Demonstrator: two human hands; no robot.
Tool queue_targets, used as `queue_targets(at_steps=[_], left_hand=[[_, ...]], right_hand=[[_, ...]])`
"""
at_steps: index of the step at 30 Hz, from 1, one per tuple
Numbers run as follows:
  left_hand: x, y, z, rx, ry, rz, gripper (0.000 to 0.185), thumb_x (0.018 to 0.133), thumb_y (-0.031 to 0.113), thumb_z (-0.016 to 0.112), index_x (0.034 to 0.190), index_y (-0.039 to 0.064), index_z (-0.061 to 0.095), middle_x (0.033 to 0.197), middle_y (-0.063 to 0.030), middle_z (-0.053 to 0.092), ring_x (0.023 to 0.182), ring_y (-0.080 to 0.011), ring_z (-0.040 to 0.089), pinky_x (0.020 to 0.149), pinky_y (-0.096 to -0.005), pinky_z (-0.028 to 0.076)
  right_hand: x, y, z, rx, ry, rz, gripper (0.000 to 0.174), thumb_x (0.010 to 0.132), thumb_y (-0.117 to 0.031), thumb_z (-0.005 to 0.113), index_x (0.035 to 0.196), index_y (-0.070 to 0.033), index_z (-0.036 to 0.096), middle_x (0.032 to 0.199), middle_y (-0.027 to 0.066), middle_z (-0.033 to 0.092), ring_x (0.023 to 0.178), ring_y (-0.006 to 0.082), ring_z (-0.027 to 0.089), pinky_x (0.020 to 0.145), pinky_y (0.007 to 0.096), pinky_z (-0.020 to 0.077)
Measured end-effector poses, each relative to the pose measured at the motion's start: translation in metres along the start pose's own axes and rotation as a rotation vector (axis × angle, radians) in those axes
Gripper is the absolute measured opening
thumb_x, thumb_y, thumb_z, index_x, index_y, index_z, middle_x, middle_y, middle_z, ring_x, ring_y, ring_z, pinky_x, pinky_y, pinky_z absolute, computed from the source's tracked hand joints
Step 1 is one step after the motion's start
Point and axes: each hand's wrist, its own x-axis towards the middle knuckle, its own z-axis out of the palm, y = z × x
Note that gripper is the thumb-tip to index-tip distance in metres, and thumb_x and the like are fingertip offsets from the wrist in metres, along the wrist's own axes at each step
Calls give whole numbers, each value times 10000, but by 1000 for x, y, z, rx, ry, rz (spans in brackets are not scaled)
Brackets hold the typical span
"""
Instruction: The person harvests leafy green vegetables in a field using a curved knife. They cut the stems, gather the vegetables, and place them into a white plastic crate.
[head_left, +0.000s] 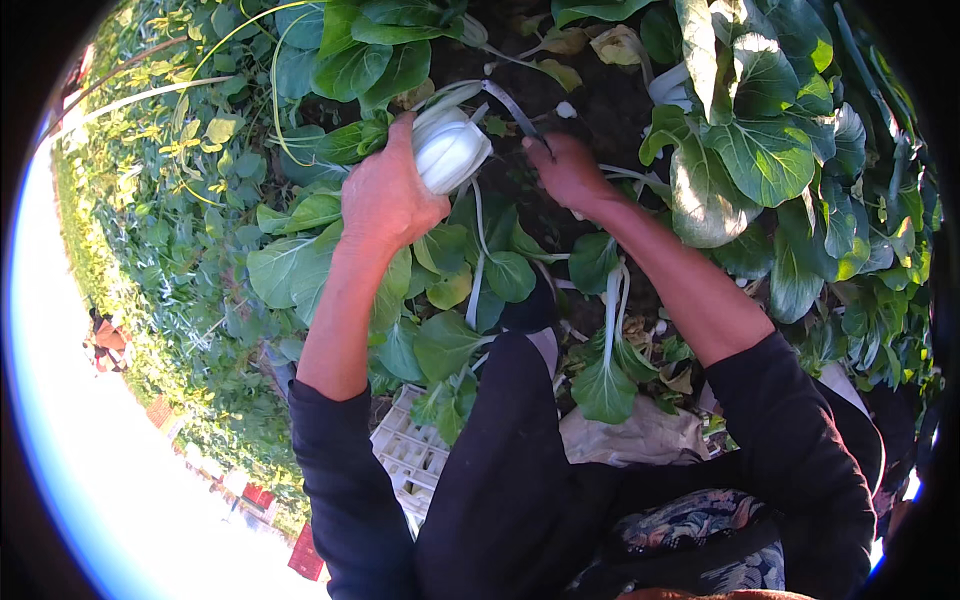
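My left hand (394, 195) grips a head of bok choy (451, 150) around its stalks, with the white base pointing right and the leaves towards the upper left. To the right, my right hand (566, 169) is closed on a narrow curved blade (510, 107), probably a sickle or harvest knife; its handle is hidden in the fist. The blade's far end lies by an outer stalk of the bok choy; whether they touch I cannot tell. Dark soil and cut leaves show beneath both hands.
Large leafy plants (761, 150) stand at the right. Loose leaves with white stalks (611, 307) lie around my leg (517, 420). A white plastic crate (411, 450) sits at lower left, beside crumpled pale sheeting (637, 431) past the leg. Dense weeds (217, 300) cover the left; red crates (306, 553) stand far off.
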Motion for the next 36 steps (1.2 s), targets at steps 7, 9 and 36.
queue_targets(at_steps=[7, 9, 36], left_hand=[[-68, -21, -14, -741, -86, 367, 929, 490, 132, 798, 1332, 9, 427, 1165, -129, 582, 1038, -210, 577, 909, -344, 459], [-76, -20, -9, -966, -289, 332, 906, 522, 169, 803, 1330, 5, 430, 1201, -117, 564, 1083, -198, 552, 935, -341, 445], [-19, 36, -24, -484, -134, 359, 1018, 559, 111, 752, 1436, 17, 246, 1105, -200, 607, 1023, -293, 600, 895, -367, 478]], right_hand=[[-48, -33, -34, 992, -184, 103, 465, 880, -448, 625, 1118, -54, 558, 819, 11, 546, 636, 58, 491, 466, 189, 398], [-47, -41, -38, 1057, -311, 112, 457, 875, -406, 644, 1137, -40, 567, 814, 10, 544, 630, 62, 481, 461, 190, 392], [-19, -42, -25, 628, 62, 176, 344, 954, -339, 473, 838, -34, 582, 586, 22, 520, 441, 98, 458, 399, 263, 348]])
